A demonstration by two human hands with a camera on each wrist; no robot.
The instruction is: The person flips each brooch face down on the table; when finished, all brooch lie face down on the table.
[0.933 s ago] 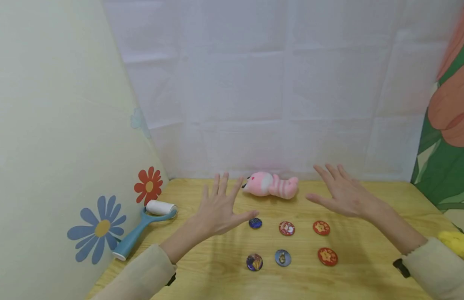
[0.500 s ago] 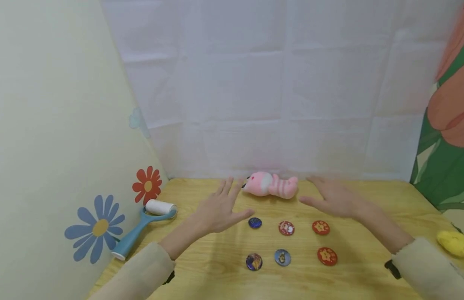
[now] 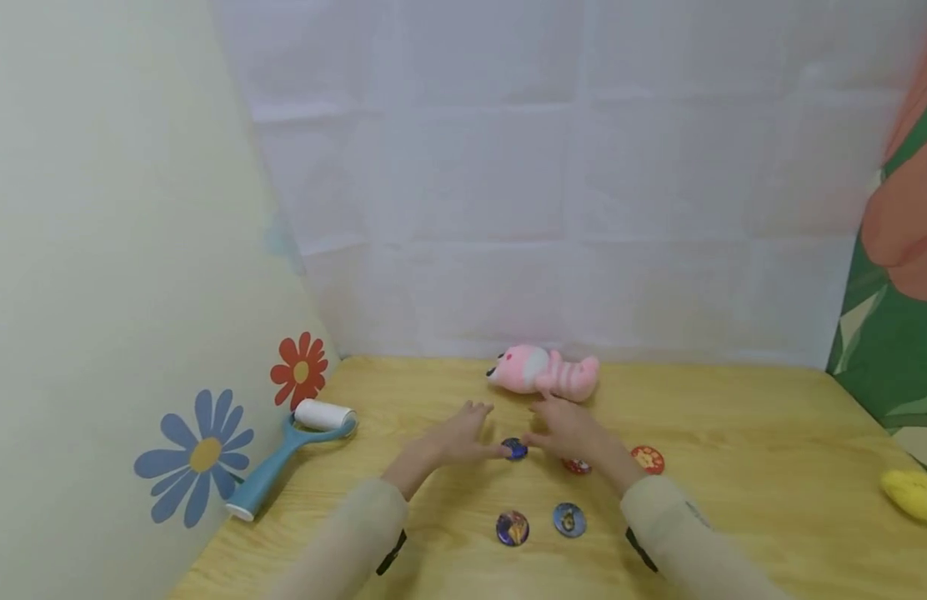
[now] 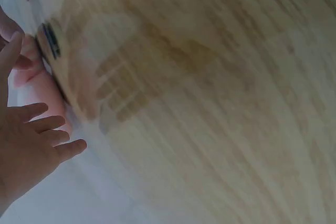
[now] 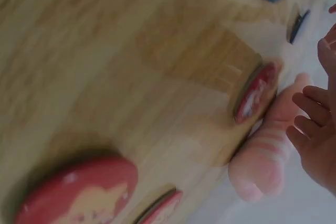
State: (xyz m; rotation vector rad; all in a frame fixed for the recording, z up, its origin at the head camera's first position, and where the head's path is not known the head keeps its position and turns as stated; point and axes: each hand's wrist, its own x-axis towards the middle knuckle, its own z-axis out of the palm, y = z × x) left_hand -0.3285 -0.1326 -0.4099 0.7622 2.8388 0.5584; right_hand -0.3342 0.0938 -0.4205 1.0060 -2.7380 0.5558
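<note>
My left hand (image 3: 458,437) is raised over the wooden table, its fingers apart and holding nothing. Facing it, my right hand (image 3: 572,427) also holds nothing, fingers loosely extended in the right wrist view. Between the two thumbs lies a dark blue round badge (image 3: 515,449). Under the right hand a red badge with a white figure (image 3: 576,467) is partly covered. A red star badge (image 3: 648,460) lies to the right. Nearer me are a purple badge (image 3: 512,528) and a light blue badge (image 3: 569,520). A pink plush toy (image 3: 519,369) lies just beyond the hands.
A blue-handled lint roller (image 3: 272,467) rests at the table's left edge, against the flower-painted wall. A yellow fuzzy object (image 3: 912,495) sits at the right edge. White cloth (image 3: 463,208) hangs behind the table (image 3: 749,450).
Both hands have moved inward and lower, the right hand travelling farther left, so they now nearly meet above the blue badge. The right sleeve now hides the nearer red star badge.
</note>
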